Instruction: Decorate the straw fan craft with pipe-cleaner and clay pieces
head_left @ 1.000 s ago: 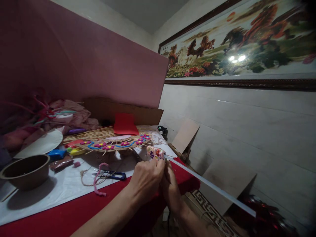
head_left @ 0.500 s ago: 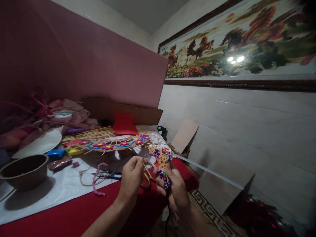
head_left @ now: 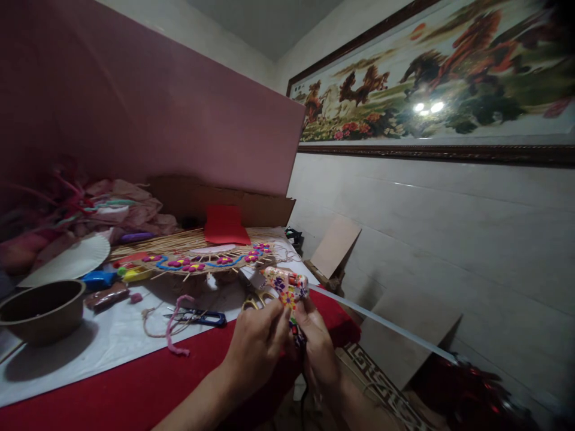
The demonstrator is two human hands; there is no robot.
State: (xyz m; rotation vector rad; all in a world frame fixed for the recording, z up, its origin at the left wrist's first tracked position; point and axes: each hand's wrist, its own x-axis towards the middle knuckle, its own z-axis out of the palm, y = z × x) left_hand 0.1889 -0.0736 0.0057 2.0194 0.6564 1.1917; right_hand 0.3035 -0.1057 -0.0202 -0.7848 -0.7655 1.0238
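Observation:
My right hand [head_left: 318,338] is wrapped around the grip of a hot glue gun [head_left: 287,293] with a floral pattern, its nozzle pointing left. A long translucent glue stick [head_left: 381,320] sticks out of its back. My left hand [head_left: 260,335] is closed against the front of the grip, its fingertips partly hidden. Just beyond it lie gold-handled scissors [head_left: 254,300], partly covered by that hand. Farther left are blue thread snips [head_left: 209,317] and a piece of pink yarn [head_left: 173,326]. Behind them sits a curved woven piece with pink and yellow flowers [head_left: 193,266].
A dark bowl [head_left: 42,314] stands at the left on white sheeting over a red tablecloth [head_left: 135,389]. Around it are a paper plate [head_left: 72,260], a blue packet [head_left: 99,279] and a brown packet [head_left: 108,296]. Red paper [head_left: 226,224] rests on thin sticks at the back.
My left hand has moved right, from beside the scissors to the glue gun's grip. The scissors now lie farther left, and the gun has shifted slightly left and down.

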